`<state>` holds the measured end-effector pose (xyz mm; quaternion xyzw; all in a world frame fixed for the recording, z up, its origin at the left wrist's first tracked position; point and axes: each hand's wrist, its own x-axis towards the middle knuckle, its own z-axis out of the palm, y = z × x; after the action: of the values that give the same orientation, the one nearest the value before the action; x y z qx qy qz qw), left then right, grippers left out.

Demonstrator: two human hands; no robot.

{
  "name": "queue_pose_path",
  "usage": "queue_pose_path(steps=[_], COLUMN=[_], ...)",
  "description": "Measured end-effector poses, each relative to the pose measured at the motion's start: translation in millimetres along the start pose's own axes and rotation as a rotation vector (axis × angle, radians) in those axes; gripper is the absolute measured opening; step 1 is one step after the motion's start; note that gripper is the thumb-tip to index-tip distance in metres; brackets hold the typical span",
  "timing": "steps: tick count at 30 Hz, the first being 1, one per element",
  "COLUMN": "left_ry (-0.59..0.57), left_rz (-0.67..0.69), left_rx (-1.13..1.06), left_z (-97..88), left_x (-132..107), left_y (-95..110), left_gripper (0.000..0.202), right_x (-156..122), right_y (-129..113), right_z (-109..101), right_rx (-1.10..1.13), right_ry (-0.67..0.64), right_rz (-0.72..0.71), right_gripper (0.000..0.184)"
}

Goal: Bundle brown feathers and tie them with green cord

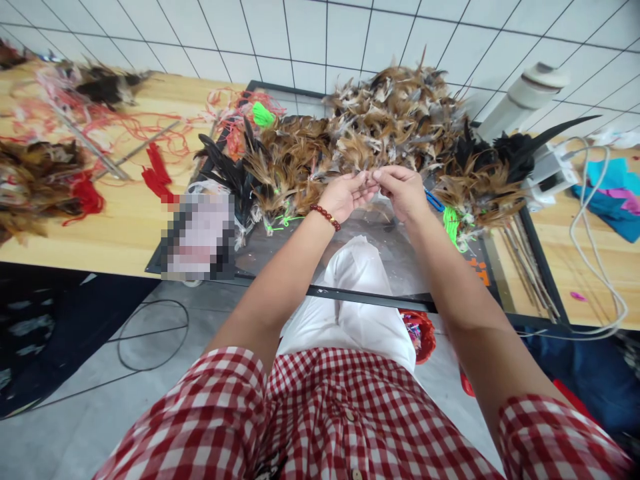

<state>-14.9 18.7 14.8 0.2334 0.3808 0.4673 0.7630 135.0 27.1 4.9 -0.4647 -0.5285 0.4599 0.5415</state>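
Head view shows the left hand (346, 196) and right hand (403, 191) meeting at the fingertips above a black-framed panel (267, 252) on the bench (133, 230); whether either grip is clamped on anything is too small to tell. Brown feathers (395, 123) lie heaped just beyond, their near edge partly covered by the hands. Pixelation masks a flat object (200, 233), and the left border cuts off another feather bunch (37, 180).

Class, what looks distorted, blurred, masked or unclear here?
Head view: lines between wall tiles fan out upward; head view: the far-left feather bundle looks soft; head view: a pixelated patch masks detail; head view: detail between left hand and right hand is too small to read.
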Motion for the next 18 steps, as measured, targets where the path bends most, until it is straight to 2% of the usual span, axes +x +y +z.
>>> queue_pose_path(steps=[4, 6, 12, 15, 18], left_ry=[-0.004, 0.013, 0.025, 0.033, 0.049], left_rz=[0.026, 0.063, 0.102, 0.115, 0.122], left_rx=[0.051, 0.092, 0.218, 0.288, 0.349], left_z=[-0.6, 0.3, 4.1, 4.9, 6.0], left_x=[-0.4, -1.4, -4.4, -3.9, -4.1], left_y=[-1.3, -2.3, -4.1, -4.4, -4.2], left_gripper=[0.011, 0.015, 0.022, 0.025, 0.026], right_x=[3.1, 5.3, 10.6, 12.3, 13.2], right_y=[7.7, 11.8, 17.9, 15.2, 11.1], right_z=[-1.8, -3.8, -16.0, -21.0, -23.3], right_rx=[-0.124, -0.195, -0.388, -0.476, -0.515], right_ry=[0.053, 0.069, 0.006, -0.035, -0.042], right_rz=[-0.137, -0.184, -0.293, -0.348, -0.357], right_gripper=[0.035, 0.032, 0.023, 0.025, 0.036])
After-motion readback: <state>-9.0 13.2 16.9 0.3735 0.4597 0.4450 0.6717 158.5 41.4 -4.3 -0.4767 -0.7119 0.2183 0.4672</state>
